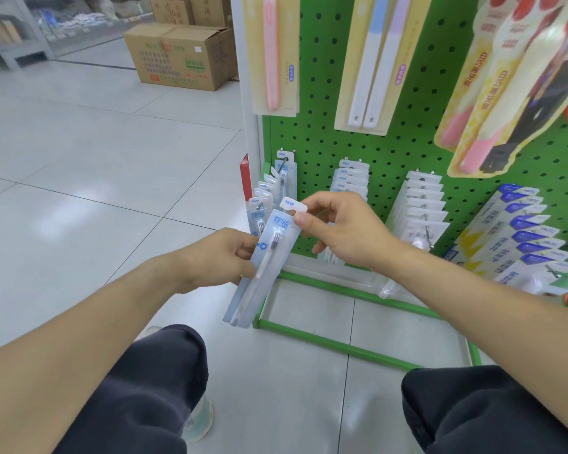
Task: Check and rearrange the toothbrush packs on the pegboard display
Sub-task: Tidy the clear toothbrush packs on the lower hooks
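A pale blue toothbrush pack point(263, 257) is held off the green pegboard point(407, 132), tilted, in front of its lower left corner. My left hand point(223, 257) grips the pack's middle from the left. My right hand point(341, 231) pinches its white hang tab at the top. Just behind, more packs of the same kind point(266, 191) hang on the leftmost low hook. Further rows of packs hang on hooks to the right: a pale blue row point(350, 180), a white row point(420, 204) and a blue-topped row point(525, 231).
Larger toothbrush cards hang higher up: a pink one point(273, 54), a white pair point(371, 67) and a red-yellow pack point(505, 86). The stand's green base frame point(335, 345) lies on the tiled floor. Cardboard boxes point(181, 54) stand behind on the left. My knees fill the bottom.
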### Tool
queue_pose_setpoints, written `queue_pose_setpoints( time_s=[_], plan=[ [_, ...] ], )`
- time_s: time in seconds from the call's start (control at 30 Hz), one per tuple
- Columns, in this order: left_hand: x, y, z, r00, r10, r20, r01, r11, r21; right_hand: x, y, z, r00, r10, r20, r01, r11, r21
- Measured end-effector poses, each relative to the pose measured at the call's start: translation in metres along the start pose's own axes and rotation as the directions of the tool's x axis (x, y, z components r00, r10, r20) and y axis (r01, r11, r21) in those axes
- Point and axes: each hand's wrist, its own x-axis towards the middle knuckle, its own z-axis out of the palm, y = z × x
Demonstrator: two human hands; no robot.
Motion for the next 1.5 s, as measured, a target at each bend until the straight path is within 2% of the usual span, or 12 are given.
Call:
queue_pose_setpoints(
  time_s=[0.1, 0.2, 0.33, 0.47, 0.53, 0.77, 0.93, 1.07, 1.27, 1.37, 1.5],
  plan=[
    [-0.001, 0.000, -0.001, 0.996, 0.004, -0.094, -0.015, 0.993, -0.116, 0.009, -0.002, 0.012, 0.997, 0.010, -0.081, -0.009, 1.000, 0.007],
    [0.000, -0.002, -0.002, 0.983, 0.041, -0.180, -0.062, 0.992, -0.113, 0.014, -0.011, 0.023, 0.990, -0.037, -0.136, 0.033, 0.999, -0.036],
    [0.007, -0.006, 0.001, 0.946, 0.120, -0.300, -0.137, 0.990, -0.035, 0.024, -0.013, 0.036, 0.978, -0.089, -0.190, 0.067, 0.991, -0.120],
    [0.016, -0.010, -0.001, 0.931, 0.095, -0.353, -0.015, 0.975, 0.222, 0.032, -0.008, 0.041, 0.977, -0.140, -0.159, 0.074, 0.930, -0.361],
    [0.019, -0.009, 0.000, 0.928, 0.076, -0.363, 0.034, 0.957, 0.288, 0.034, -0.005, 0.043, 0.980, -0.143, -0.135, 0.077, 0.910, -0.407],
    [0.025, -0.006, 0.007, 0.902, 0.053, -0.429, 0.096, 0.943, 0.318, 0.040, -0.005, 0.042, 0.980, -0.169, -0.102, 0.095, 0.857, -0.507],
    [0.033, -0.004, 0.008, 0.891, 0.029, -0.453, 0.134, 0.937, 0.324, 0.061, -0.017, 0.022, 0.934, -0.273, -0.231, 0.113, 0.838, -0.534],
    [0.037, 0.000, 0.006, 0.895, 0.018, -0.446, 0.148, 0.930, 0.335, 0.103, -0.017, 0.005, 0.956, -0.190, -0.224, 0.008, 0.779, -0.626],
    [0.043, 0.000, 0.006, 0.895, 0.031, -0.445, 0.122, 0.942, 0.312, 0.138, 0.001, 0.003, 0.988, -0.015, -0.152, -0.092, 0.738, -0.668],
    [0.047, 0.002, 0.007, 0.894, 0.050, -0.445, 0.108, 0.940, 0.323, 0.144, 0.009, 0.007, 0.991, -0.005, -0.132, -0.090, 0.711, -0.697],
    [0.054, -0.001, 0.008, 0.894, 0.066, -0.443, 0.091, 0.942, 0.324, 0.146, 0.009, 0.009, 0.983, -0.096, -0.156, -0.056, 0.654, -0.754]
  ],
)
